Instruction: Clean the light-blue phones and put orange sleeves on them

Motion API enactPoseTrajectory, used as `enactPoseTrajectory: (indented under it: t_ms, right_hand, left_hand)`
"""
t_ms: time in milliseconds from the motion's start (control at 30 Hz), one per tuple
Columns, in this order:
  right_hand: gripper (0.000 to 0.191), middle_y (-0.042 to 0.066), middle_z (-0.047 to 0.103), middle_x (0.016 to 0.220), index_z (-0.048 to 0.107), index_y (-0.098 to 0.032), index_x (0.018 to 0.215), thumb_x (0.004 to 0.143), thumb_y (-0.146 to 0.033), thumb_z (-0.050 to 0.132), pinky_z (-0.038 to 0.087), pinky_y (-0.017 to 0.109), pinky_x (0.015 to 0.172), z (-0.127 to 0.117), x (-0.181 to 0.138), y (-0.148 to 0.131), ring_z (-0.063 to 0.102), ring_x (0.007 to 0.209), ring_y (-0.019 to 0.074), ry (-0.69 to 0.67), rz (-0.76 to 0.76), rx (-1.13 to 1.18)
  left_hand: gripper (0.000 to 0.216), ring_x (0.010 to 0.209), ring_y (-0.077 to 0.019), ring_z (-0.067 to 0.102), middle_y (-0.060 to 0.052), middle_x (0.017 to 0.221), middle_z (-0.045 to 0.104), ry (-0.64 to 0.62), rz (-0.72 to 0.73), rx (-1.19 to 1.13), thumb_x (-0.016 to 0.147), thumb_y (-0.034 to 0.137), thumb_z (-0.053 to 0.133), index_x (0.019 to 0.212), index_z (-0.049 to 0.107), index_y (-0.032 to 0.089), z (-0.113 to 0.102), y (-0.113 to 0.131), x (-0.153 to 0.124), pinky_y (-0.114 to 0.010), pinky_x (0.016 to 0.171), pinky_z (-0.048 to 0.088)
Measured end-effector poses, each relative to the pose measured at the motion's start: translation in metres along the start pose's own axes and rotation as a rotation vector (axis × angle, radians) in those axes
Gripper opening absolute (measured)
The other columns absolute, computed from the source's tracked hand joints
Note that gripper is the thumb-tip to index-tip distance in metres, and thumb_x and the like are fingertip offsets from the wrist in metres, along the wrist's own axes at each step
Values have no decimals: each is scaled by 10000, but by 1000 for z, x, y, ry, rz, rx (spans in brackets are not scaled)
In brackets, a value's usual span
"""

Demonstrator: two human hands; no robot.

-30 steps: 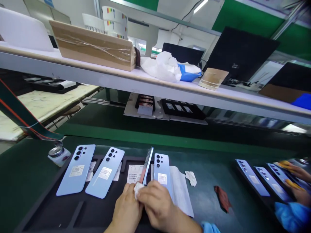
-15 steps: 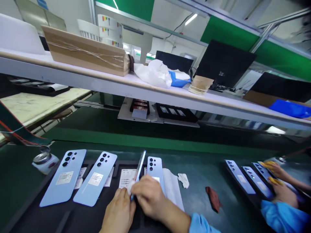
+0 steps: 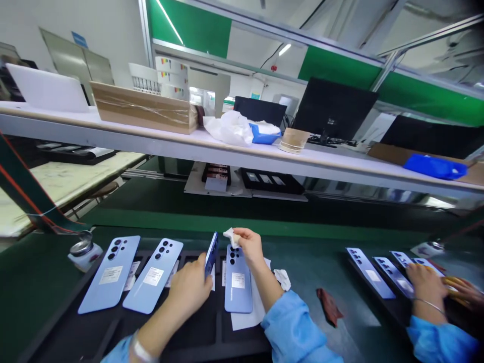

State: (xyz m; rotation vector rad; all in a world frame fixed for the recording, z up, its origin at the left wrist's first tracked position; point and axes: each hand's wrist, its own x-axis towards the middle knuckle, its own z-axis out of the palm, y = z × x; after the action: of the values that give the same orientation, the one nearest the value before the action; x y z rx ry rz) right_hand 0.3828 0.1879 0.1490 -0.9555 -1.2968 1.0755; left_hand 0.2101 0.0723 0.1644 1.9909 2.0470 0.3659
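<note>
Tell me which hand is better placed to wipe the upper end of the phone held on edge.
Right, probably. The right hand already pinches the white wipe beside the top of the upright phone, while the left hand is occupied gripping that phone's lower part to keep it on edge over the black tray.

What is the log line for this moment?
left hand: holds phone on edge | right hand: pinches white wipe | tray: three blue phones

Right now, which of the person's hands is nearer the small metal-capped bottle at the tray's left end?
Left. The left hand, holding a phone on edge, is closer to the bottle; the right hand, pinching a white wipe, is farther right.
</note>
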Motion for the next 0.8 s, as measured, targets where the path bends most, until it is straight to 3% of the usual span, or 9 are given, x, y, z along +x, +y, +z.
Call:
enactPoseTrajectory:
  t_ms: [133,300,433,533,600,733,800]
  right_hand:
    - [216,76,756,760,743,-154,811,627,-267,730,532,288,587,-2,-5,-12,681,629,184,50,19,54]
    - [205,66,763,847,769,-185,872,680,-241,722,556,320,694,12,-32,-49,702,752,209,36,-28,63]
    - [219,44,752,906,789,-249,937,783,-187,646,548,342,799,22,-61,-68,694,861,215,-65,-166,-127]
    - [229,48,752,881,791,-246,931,788,-169,631,556,348,769,20,-70,-72,693,830,220,-13,-175,-197]
    - [231,50,753,867,793,-240,912,780,-150,626,559,345,750,18,-74,-78,693,815,220,3,-178,-233]
    - [286,28,754,882,786,-284,966,809,-133,600,552,332,756,20,-85,-91,684,819,201,-106,-304,-314]
    - [282,27,758,876,790,-286,948,785,-139,613,553,332,754,16,-85,-85,686,818,204,-78,-262,-301]
  left_hand:
    - [182,831,-330,700,-150,857,714,31,-18,-11,911,250,452,997,575,148,-11,14,32,-377,675,496]
    - [209,755,-265,705,-76,786,707,124,112,-39,985,252,345,1059,528,182,13,9,-2,-316,636,475]
    - [227,709,-220,695,-70,798,697,340,287,-187,999,272,333,1074,533,198,32,-8,-28,-289,617,481]
    - [205,702,-200,688,-65,820,695,473,416,-305,1005,257,356,1086,534,197,38,-15,-33,-276,621,487]
    - [184,714,-192,689,-58,836,695,497,460,-330,999,232,384,1107,528,197,38,-17,-34,-269,635,495]
    - [179,747,-189,696,-56,866,701,552,510,-361,976,202,441,1131,528,201,38,-19,-37,-265,667,519]
    - [188,757,-188,697,-50,875,705,553,525,-423,965,206,470,1140,539,209,40,-22,-39,-265,681,528]
